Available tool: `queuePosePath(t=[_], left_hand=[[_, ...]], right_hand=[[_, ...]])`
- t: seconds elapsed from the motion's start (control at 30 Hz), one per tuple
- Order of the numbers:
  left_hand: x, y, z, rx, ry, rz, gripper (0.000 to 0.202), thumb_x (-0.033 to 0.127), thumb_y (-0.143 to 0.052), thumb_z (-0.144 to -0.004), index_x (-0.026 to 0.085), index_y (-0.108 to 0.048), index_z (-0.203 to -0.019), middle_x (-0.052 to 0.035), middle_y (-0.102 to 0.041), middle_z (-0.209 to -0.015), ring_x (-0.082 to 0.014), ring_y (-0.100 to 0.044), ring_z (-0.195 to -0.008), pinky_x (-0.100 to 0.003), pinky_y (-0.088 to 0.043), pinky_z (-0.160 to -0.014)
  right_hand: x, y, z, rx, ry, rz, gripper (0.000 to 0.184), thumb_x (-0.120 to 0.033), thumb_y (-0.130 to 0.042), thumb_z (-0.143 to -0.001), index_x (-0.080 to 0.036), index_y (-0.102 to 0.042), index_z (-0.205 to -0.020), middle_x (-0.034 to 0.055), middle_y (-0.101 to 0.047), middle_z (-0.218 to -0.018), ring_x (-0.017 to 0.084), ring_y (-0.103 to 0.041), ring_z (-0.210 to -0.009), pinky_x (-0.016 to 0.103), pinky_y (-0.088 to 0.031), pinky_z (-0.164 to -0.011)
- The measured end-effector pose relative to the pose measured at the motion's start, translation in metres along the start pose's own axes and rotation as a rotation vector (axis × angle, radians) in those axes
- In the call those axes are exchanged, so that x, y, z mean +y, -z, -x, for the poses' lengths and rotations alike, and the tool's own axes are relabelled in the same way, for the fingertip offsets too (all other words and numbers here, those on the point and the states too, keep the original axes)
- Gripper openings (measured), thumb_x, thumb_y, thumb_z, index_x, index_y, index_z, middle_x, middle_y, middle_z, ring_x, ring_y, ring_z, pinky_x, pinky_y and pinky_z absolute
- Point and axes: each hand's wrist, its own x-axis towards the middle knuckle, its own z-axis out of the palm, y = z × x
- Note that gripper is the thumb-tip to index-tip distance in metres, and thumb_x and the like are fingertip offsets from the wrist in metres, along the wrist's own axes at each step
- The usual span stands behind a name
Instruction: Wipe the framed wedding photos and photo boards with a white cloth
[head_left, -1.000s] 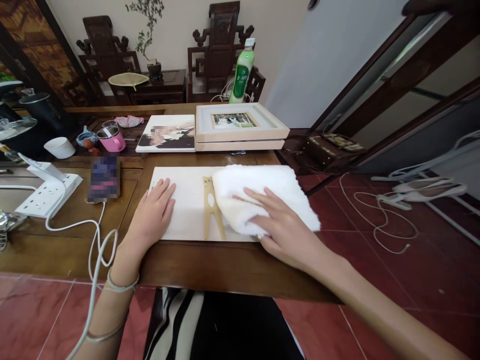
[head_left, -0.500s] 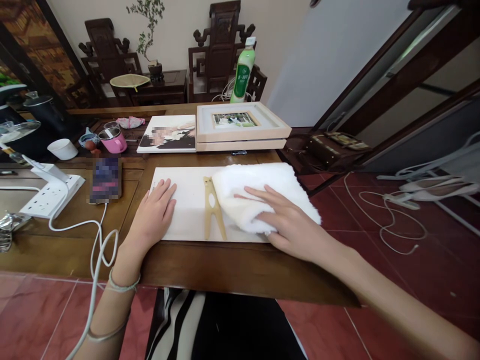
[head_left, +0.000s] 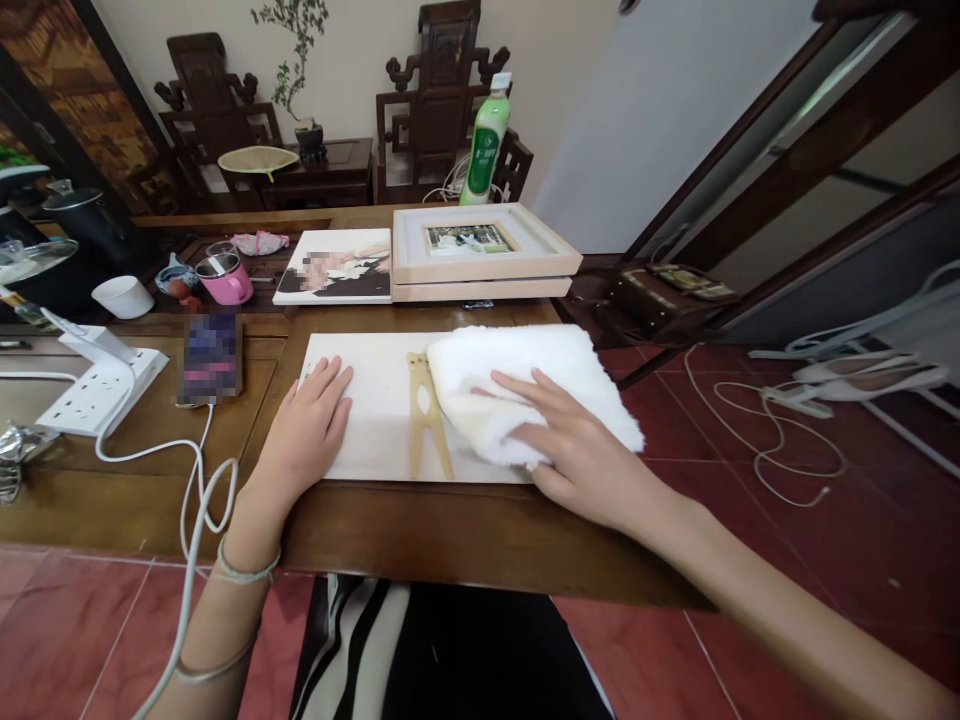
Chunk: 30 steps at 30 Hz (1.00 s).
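Note:
A flat white panel [head_left: 367,400] lies on the table in front of me, with a tan A-shaped stand leg [head_left: 417,430] flat against its middle. My left hand [head_left: 311,415] rests on the panel's left end, fingers stretched out and holding nothing. Over the right part of the panel is a fluffy white cloth [head_left: 525,350]. My right hand [head_left: 574,440] presses on this cloth from the front right, its fingers partly spread and a fold of the cloth caught at the thumb side. The cloth hides the panel's right end.
Behind the panel lie a photo print [head_left: 337,275] and stacked wooden picture frames [head_left: 487,285], with a green bottle [head_left: 485,150] behind. Leftward are a phone [head_left: 210,360] on its cable, a power strip [head_left: 112,390], a pink mug [head_left: 225,280] and a white cup [head_left: 124,297].
The white cloth and my right hand have shifted very slightly to the right. My left hand stays in place on the panel.

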Motion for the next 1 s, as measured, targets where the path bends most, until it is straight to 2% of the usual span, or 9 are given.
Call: queuePosePath(t=[0.13,0.27,0.37,0.5,0.6,0.7,0.8,1.0], left_hand=[[0.000,0.002,-0.001,-0.017,0.009,-0.002,0.046,0.028,-0.032,-0.099,0.016,-0.043,-0.142,-0.0128,-0.038,-0.154,-0.0256,-0.029,-0.146,-0.050,-0.029,-0.117],[0.000,0.001,-0.001,-0.021,0.012,-0.005,0.046,0.028,-0.031,-0.099,0.015,-0.044,-0.142,-0.0126,-0.038,-0.154,-0.0254,-0.028,-0.146,-0.050,-0.028,-0.117],[-0.001,0.000,-0.001,-0.019,0.014,-0.006,0.046,0.028,-0.032,-0.099,0.014,-0.044,-0.142,-0.0127,-0.038,-0.154,-0.0256,-0.028,-0.146,-0.050,-0.028,-0.117],[-0.001,-0.001,-0.001,-0.023,0.014,-0.008,0.047,0.027,-0.032,-0.099,0.012,-0.044,-0.142,-0.0136,-0.038,-0.154,-0.0264,-0.028,-0.146,-0.051,-0.028,-0.117],[-0.001,-0.001,0.000,-0.023,0.008,-0.007,0.047,0.027,-0.032,-0.099,0.012,-0.044,-0.142,-0.0139,-0.039,-0.154,-0.0271,-0.029,-0.146,-0.052,-0.029,-0.116],[-0.001,-0.001,0.000,-0.015,0.002,-0.002,0.047,0.027,-0.032,-0.099,0.013,-0.044,-0.142,-0.0134,-0.039,-0.154,-0.0269,-0.029,-0.146,-0.052,-0.030,-0.116],[-0.001,-0.001,0.001,-0.009,0.001,0.003,0.046,0.028,-0.032,-0.099,0.014,-0.044,-0.142,-0.0126,-0.039,-0.154,-0.0258,-0.029,-0.146,-0.051,-0.029,-0.117],[-0.002,0.000,-0.001,-0.009,0.006,0.004,0.046,0.028,-0.032,-0.099,0.014,-0.044,-0.142,-0.0127,-0.039,-0.154,-0.0258,-0.029,-0.146,-0.051,-0.028,-0.117]], right_hand=[[-0.030,0.014,0.020,-0.018,0.037,-0.028,0.035,0.005,-0.042,-0.063,-0.019,-0.066,-0.072,0.0134,-0.057,-0.139,0.034,-0.035,-0.140,0.067,-0.033,-0.109],[-0.035,0.017,0.024,-0.018,0.059,-0.052,0.034,0.006,-0.043,-0.063,-0.018,-0.065,-0.069,0.0134,-0.058,-0.138,0.034,-0.038,-0.138,0.066,-0.035,-0.108],[-0.020,0.010,0.016,-0.013,0.059,-0.042,0.035,0.005,-0.043,-0.063,-0.018,-0.067,-0.075,0.0145,-0.057,-0.138,0.034,-0.039,-0.138,0.067,-0.034,-0.108],[0.011,-0.006,-0.003,0.017,0.039,-0.013,0.033,-0.001,-0.047,-0.064,-0.017,-0.068,-0.083,0.0169,-0.056,-0.138,0.036,-0.040,-0.137,0.067,-0.032,-0.109],[0.031,-0.015,-0.017,0.055,-0.032,0.000,0.035,-0.003,-0.048,-0.066,-0.016,-0.069,-0.091,0.0179,-0.062,-0.132,0.035,-0.045,-0.134,0.064,-0.033,-0.110],[0.039,-0.018,-0.022,0.081,-0.094,0.028,0.036,-0.004,-0.048,-0.068,-0.016,-0.069,-0.094,0.0179,-0.064,-0.127,0.034,-0.047,-0.133,0.061,-0.034,-0.110],[0.031,-0.015,-0.016,0.076,-0.097,0.056,0.036,-0.003,-0.048,-0.067,-0.017,-0.069,-0.093,0.0160,-0.062,-0.131,0.034,-0.045,-0.134,0.062,-0.033,-0.111],[-0.007,0.001,0.007,0.023,-0.054,0.030,0.035,0.003,-0.043,-0.065,-0.017,-0.066,-0.082,0.0165,-0.056,-0.139,0.034,-0.037,-0.139,0.065,-0.031,-0.111]])
